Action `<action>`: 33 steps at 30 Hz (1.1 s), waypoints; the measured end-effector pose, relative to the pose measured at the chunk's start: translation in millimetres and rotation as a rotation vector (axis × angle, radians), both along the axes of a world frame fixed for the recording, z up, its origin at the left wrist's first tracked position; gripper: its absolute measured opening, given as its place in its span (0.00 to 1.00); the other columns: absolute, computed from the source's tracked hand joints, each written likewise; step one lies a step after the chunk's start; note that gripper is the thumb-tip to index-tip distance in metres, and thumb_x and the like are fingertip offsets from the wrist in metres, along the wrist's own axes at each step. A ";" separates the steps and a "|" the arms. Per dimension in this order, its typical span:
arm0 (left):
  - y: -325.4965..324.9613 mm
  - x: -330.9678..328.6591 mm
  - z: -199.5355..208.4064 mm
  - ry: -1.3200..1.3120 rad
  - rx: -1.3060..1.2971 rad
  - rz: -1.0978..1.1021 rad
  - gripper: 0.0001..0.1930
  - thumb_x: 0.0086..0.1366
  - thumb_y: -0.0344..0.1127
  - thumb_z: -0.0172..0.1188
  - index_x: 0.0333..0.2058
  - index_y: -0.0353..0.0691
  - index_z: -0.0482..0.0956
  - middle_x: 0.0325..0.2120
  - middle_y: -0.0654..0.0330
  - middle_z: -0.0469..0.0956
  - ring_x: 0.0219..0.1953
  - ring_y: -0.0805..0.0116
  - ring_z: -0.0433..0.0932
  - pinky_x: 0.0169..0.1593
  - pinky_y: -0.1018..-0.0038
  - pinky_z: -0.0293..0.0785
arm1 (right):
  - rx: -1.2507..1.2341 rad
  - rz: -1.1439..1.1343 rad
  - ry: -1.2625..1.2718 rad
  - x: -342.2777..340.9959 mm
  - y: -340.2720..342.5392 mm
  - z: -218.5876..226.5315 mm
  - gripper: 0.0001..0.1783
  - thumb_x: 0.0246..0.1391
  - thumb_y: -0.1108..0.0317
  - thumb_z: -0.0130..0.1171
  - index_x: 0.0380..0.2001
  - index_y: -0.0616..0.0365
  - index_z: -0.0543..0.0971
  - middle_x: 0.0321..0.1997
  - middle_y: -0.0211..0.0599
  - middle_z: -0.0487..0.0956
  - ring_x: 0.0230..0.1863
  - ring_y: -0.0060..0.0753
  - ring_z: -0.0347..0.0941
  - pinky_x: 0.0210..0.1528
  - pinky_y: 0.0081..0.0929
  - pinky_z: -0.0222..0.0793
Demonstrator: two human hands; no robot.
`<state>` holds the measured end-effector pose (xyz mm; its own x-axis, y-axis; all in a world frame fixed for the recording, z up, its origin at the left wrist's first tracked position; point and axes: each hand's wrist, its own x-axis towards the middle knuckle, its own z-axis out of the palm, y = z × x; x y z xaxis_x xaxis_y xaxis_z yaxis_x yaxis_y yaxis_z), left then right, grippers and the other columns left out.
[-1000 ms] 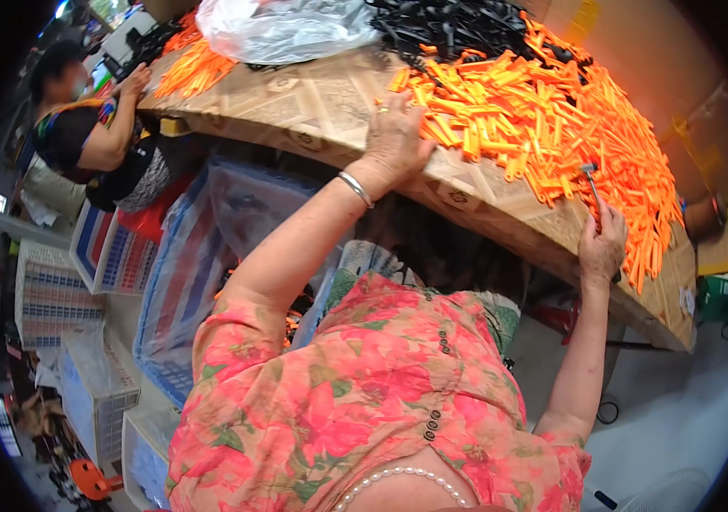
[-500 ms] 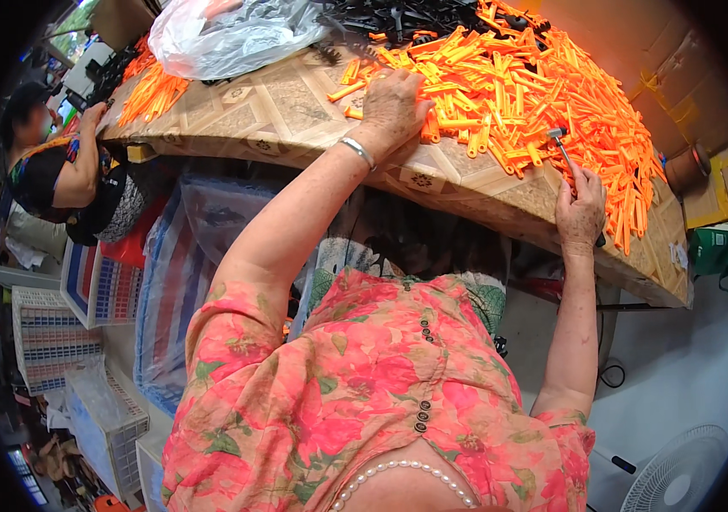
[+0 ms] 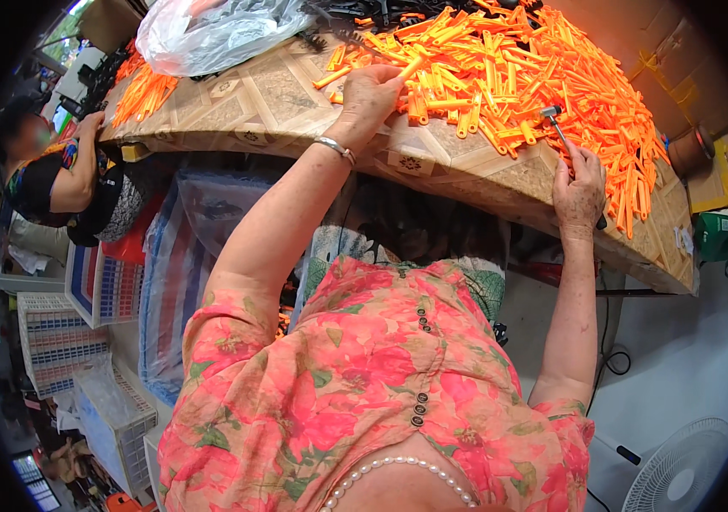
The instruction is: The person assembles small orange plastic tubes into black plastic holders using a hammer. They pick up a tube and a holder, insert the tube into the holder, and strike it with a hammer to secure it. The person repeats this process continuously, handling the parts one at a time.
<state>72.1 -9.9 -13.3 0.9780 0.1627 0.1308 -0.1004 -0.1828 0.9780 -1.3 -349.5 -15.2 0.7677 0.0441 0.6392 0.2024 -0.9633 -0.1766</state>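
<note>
One orange plastic piece is pinched in the left hand at the heap's near-left edge, its long axis pointing up-right. One small hammer, clasped in the right hand, stands head-up to its right; orange pieces lie too many to count.

Clear plastic bag — table's far-left
</note>
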 end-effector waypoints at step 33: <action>-30.8 -20.0 9.3 -0.679 0.899 -0.205 0.14 0.55 0.26 0.63 0.42 0.37 0.78 0.34 0.53 0.77 0.37 0.52 0.78 0.41 0.64 0.75 | 0.064 0.085 0.004 4.6 -2.7 -1.1 0.20 0.51 0.76 0.55 0.47 0.45 0.79 0.38 0.34 0.75 0.44 0.42 0.71 0.47 0.37 0.70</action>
